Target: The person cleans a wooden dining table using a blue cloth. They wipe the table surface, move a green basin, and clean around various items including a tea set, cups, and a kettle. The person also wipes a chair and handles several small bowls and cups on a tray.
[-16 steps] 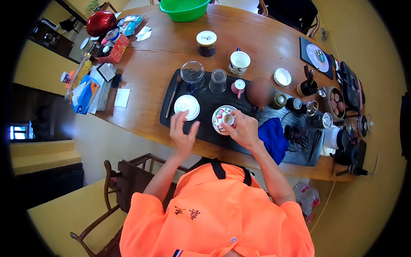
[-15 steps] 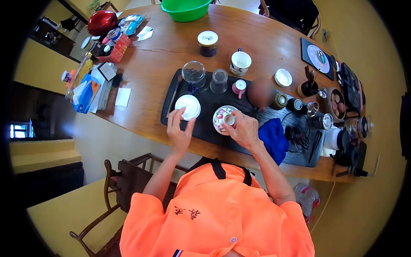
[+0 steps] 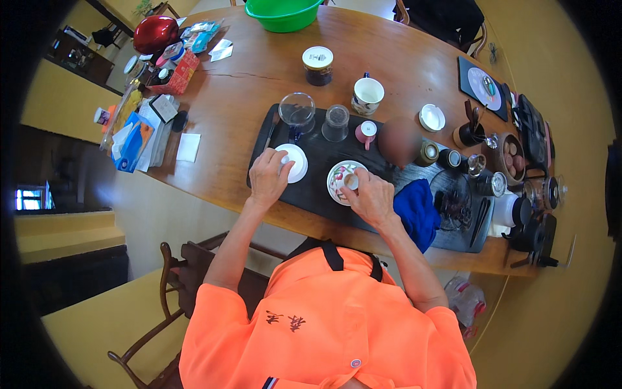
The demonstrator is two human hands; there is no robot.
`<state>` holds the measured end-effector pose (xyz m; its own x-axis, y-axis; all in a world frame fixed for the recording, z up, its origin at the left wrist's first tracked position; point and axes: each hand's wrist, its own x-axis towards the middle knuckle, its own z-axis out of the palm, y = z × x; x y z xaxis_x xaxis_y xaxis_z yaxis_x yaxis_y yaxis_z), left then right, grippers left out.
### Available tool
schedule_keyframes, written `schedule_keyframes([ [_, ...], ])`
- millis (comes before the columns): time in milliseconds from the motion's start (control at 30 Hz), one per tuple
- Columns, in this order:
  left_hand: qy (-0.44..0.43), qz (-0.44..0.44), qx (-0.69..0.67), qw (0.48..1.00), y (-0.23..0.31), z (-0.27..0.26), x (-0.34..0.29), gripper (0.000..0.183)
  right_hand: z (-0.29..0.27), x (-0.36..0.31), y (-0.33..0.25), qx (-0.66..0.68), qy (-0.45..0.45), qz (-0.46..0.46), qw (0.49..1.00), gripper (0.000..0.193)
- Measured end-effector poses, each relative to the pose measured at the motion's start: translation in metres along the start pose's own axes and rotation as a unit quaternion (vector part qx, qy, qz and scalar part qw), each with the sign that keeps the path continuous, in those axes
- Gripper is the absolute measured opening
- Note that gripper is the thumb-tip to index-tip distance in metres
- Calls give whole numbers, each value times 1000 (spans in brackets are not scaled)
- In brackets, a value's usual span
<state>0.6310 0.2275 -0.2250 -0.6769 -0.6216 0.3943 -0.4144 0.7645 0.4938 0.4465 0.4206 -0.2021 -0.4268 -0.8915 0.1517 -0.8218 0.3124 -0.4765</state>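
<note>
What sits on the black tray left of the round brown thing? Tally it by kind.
Clear glass vessels: 2
Pink lidded cup: 1
White dish: 1
Patterned bowl: 1
Small cup: 1
Total: 6

Both forearms extended forward; left hand [image 3: 267, 176] fingers curled, palm down; right hand [image 3: 372, 196] fingers pinched together.

We see open tray surface [image 3: 321, 188] between the white lid [image 3: 295, 162] and patterned bowl [image 3: 340, 183] — passable. Behind, glass pitcher [image 3: 297, 110], tumbler [image 3: 336, 122] and pink cup [image 3: 366, 133] block.
</note>
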Motion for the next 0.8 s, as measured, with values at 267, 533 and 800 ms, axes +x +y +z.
schedule_keyframes([
  [267, 122, -214, -296, 923, -10, -24, 0, 22, -23, -12, 0, 139, 65, 88, 984, 27],
  [533, 82, -348, -812, 460, -25, -33, -25, 37, -19, -17, -32, 357, 70, 93, 927, 15],
  [800, -20, -283, -859, 427, 3, -28, -25, 30, -9, -17, -45, 408, 5, 110, 906, 18],
])
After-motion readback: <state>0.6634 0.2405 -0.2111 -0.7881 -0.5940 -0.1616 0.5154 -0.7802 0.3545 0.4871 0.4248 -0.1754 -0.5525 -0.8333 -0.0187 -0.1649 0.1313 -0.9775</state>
